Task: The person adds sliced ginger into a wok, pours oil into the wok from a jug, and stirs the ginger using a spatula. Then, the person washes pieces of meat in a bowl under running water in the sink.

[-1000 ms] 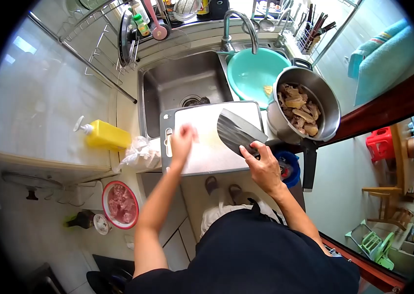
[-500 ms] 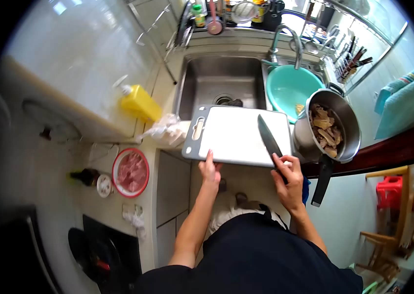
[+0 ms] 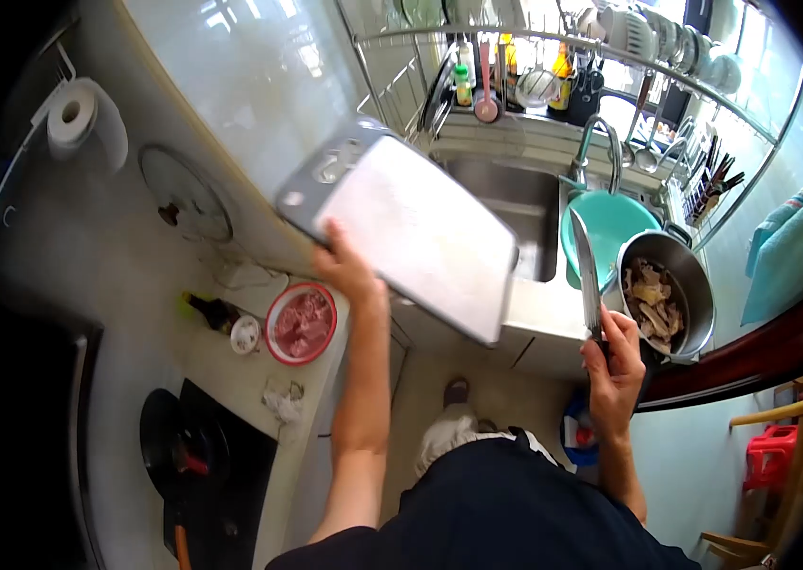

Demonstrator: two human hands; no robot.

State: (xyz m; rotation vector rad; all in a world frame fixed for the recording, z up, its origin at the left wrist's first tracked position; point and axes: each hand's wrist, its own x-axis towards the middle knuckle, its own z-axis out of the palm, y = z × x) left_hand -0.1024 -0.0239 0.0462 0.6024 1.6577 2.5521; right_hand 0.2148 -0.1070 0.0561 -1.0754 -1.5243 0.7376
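Observation:
My left hand [image 3: 349, 266] is closed on the near edge of a white cutting board [image 3: 425, 237] with a grey rim. The board is raised and slanted, its handle end up at the left, and it covers part of the sink [image 3: 539, 195]. A kitchen knife [image 3: 587, 266] is gripped by its handle in my right hand [image 3: 617, 370], blade pointing up and away from me. Beyond the blade lies a turquoise basin [image 3: 606, 214]. Just right of the knife stands a metal pot [image 3: 706, 285] holding pieces of meat [image 3: 653, 304].
On the left counter are a red-rimmed bowl [image 3: 332, 337] of raw meat, a small white container [image 3: 245, 334], a dark bottle [image 3: 207, 309] and a black wok [image 3: 162, 427]. A glass lid [image 3: 202, 195] leans on the wall. A dish rack [image 3: 516, 30] spans above the sink.
The cutting board has swung left and up in my left hand and is now slanted. The knife has come off the board and moved right, its blade turned more upright. My view has shifted left.

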